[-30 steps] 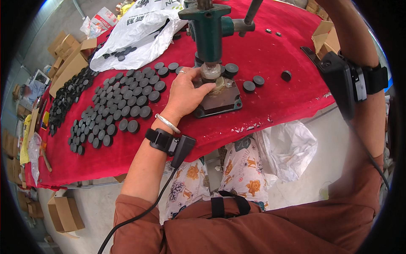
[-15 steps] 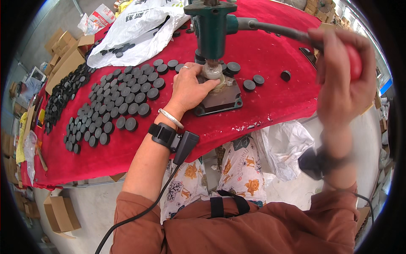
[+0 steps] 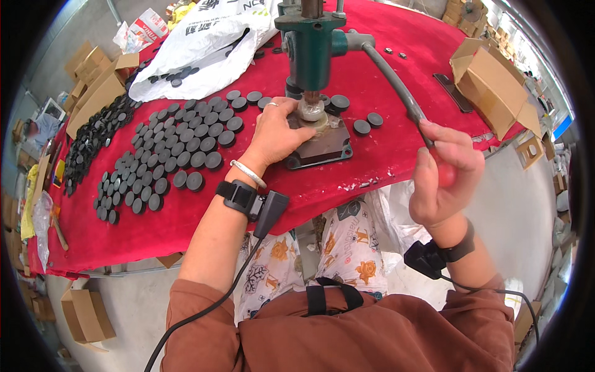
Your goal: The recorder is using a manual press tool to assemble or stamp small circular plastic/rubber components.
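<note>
While the right hand (image 3: 443,177) grips the red-knobbed lever (image 3: 396,84), left hand (image 3: 276,133) pinches pale disc (image 3: 312,113) under press (image 3: 310,43).

Discs (image 3: 167,155) are lying on the table (image 3: 384,155), left of the left fingers (image 3: 286,106). The press (image 3: 313,43) is standing just behind them, its lever (image 3: 393,77) running into the right fingers (image 3: 449,139).

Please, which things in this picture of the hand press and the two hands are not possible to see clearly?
- Head view: the top of the green press is cut off by the upper edge.
- The red knob of the lever is mostly covered by the right hand.
- The pale part under the ram is partly hidden by the left hand; its shape is unclear.
- The small dark discs at far left are squeezed by the lens; they cannot be counted.
</note>
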{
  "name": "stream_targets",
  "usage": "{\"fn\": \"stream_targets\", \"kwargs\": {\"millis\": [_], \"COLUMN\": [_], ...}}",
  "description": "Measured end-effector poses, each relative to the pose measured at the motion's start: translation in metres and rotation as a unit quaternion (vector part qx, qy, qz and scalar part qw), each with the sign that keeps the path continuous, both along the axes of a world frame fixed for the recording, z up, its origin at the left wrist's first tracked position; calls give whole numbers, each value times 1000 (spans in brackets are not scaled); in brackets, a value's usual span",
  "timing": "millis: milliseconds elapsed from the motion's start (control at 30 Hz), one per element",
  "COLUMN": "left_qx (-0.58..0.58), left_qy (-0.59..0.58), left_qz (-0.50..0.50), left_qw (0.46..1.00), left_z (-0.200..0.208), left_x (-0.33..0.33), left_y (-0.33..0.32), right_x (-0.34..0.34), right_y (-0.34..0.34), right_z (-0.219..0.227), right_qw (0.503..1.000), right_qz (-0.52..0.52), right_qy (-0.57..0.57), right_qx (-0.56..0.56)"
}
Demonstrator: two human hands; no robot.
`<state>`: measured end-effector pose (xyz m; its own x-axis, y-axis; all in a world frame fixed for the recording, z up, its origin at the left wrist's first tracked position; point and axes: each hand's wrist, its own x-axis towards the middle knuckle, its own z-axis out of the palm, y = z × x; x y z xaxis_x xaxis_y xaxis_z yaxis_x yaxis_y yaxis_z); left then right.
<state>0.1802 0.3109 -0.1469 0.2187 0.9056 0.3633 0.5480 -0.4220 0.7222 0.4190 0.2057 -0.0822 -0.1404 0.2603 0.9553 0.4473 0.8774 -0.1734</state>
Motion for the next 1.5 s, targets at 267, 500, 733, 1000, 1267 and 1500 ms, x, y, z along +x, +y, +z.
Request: {"fn": "stream_targets", "kwargs": {"millis": [267, 500, 733, 1000, 1267, 1500], "left_qx": [15, 129, 77, 33, 176, 124], "left_qy": [7, 332, 353, 366, 286, 426], "left_qz": [88, 139, 173, 182, 53, 239], "left_qw": [996, 924, 916, 912, 940, 864], "left_z": [10, 1, 19, 16, 23, -10], "left_x": [-10, 28, 76, 93, 40, -70], "left_y": [-34, -61, -42, -20, -74, -63], "right_x": [-11, -46, -34, -32, -27, -27], "right_y": [59, 71, 92, 74, 82, 66], "right_z": [166, 167, 182, 176, 174, 178], "right_qw": [980, 995, 997, 991, 981, 990], "right_qz": [-30, -100, -37, -137, -194, -129], "right_qy": [-45, 15, 25, -11, -22, -46], "right_qx": [-192, -28, -57, -2, -1, -23]}}
